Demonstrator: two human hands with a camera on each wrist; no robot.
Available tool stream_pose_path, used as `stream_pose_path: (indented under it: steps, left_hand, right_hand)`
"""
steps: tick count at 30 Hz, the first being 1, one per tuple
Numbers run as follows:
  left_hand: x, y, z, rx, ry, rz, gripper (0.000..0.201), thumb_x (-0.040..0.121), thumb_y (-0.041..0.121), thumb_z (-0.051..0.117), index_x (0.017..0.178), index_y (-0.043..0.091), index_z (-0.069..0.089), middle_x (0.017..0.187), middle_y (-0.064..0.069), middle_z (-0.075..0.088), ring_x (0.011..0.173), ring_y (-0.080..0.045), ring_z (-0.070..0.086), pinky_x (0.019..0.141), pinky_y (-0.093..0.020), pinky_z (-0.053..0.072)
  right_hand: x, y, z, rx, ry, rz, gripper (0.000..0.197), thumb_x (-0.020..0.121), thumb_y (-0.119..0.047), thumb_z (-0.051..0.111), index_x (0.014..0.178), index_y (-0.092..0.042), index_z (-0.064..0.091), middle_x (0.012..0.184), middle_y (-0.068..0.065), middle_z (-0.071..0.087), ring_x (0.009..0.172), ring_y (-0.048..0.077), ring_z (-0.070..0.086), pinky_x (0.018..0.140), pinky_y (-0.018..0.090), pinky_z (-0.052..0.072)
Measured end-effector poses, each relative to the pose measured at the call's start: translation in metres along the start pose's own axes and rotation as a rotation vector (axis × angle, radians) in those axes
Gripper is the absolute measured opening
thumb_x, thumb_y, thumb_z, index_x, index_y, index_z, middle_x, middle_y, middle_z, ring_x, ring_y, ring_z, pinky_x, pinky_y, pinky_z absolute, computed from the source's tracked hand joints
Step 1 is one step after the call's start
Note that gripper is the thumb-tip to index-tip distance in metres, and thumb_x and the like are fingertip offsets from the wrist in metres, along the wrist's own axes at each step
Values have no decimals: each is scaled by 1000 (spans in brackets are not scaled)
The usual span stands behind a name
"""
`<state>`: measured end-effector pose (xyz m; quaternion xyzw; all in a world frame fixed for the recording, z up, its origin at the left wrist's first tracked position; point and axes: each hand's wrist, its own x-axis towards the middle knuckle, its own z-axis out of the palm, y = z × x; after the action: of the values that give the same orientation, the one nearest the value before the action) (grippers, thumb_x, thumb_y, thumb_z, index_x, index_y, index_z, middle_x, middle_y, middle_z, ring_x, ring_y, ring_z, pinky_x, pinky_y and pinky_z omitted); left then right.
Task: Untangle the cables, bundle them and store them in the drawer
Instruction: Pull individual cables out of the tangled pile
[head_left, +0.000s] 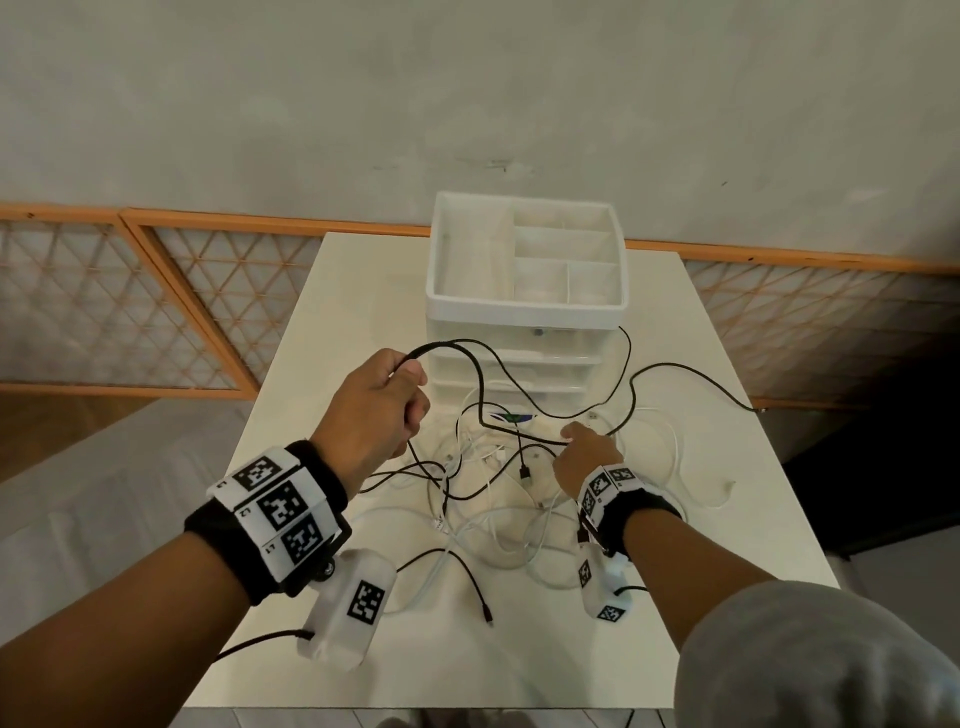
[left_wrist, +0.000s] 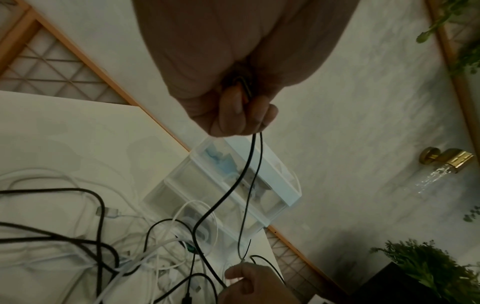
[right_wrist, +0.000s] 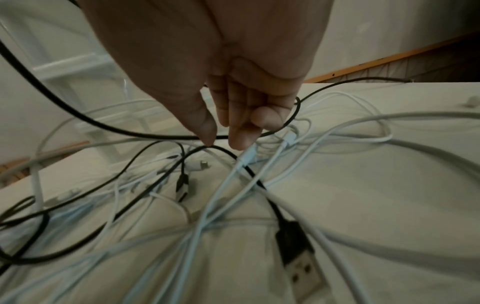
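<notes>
While your table (head_left: 701, 597) holds the whole job, work from the big things down: the white drawer unit (head_left: 524, 312) sits at the far edge w/ its open top tray, and the drawers below look closed from here, so nothing's stored yet. Right in front of it the cable tangle (head_left: 498, 499) spreads across the mid table, black and white leads crossing each other, several plugs loose. You're at the untangle stage, early on I'd say. Your left hand (head_left: 382, 410) is raised above the table, fist curled tight round a black cable (head_left: 480, 387), thumb on top; the wrist cam shows a doubled run of it coming out under the fingers and dropping to the pile. Your right hand (head_left: 584, 457) is low, down in the tangle just in front of the unit, palm down, fingers pointing down and nearly straight; thumb and forefinger tips close together at a black strand, but I can't tell if they've actually pinched it. To do this step well: keep the left high for light tension, and use the right to follow that one black lead thru each crossing, lifting white loops off rather than yanking. Pull hard and the knots likely tighten, or the pile drags toward the edge. Free the USB plug (right_wrist: 298, 261) end first, since it'll snag on loops.
</notes>
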<state>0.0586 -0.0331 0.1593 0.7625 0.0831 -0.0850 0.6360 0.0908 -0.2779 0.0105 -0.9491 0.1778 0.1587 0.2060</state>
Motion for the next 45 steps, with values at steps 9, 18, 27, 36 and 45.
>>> stream_pose_path:
  steps: [9,18,27,36,45]
  left_hand:
    - [3,-8,-5,22,35,-34,21,104,22,41,92,11,53,57,-2,50,49,-15,34,48,-25,25]
    - [11,-15,-21,-27,118,-78,20,104,17,38,89,9,49,68,-12,62,45,-17,45,43,-25,34]
    - [-1,24,34,-121,-234,157,24,106,20,37,88,17,51,101,-8,76,97,-23,72,82,-40,54]
    - [2,-39,35,44,-238,-110,25,105,16,35,82,12,42,79,-10,66,86,-24,69,73,-28,50]
    - [3,27,27,-97,-301,20,24,106,21,36,84,16,45,94,-14,76,91,-26,71,74,-34,48]
  right_hand:
    - [-10,-13,-11,35,133,-130,18,92,-33,59,82,-20,67,86,1,63,92,26,65,70,27,45]
    - [-63,-45,-114,775,245,-406,21,88,-14,67,101,-30,66,68,6,71,52,18,58,56,28,50]
    - [-102,-69,-112,1066,141,-471,15,90,6,63,94,-6,71,71,12,66,59,24,68,59,31,57]
    - [-117,-55,-156,1093,273,-523,32,83,18,60,101,-7,69,77,12,67,64,22,71,65,32,59]
    - [-124,-47,-135,574,154,-499,17,82,-4,72,84,-20,76,65,-2,73,54,14,70,54,21,51]
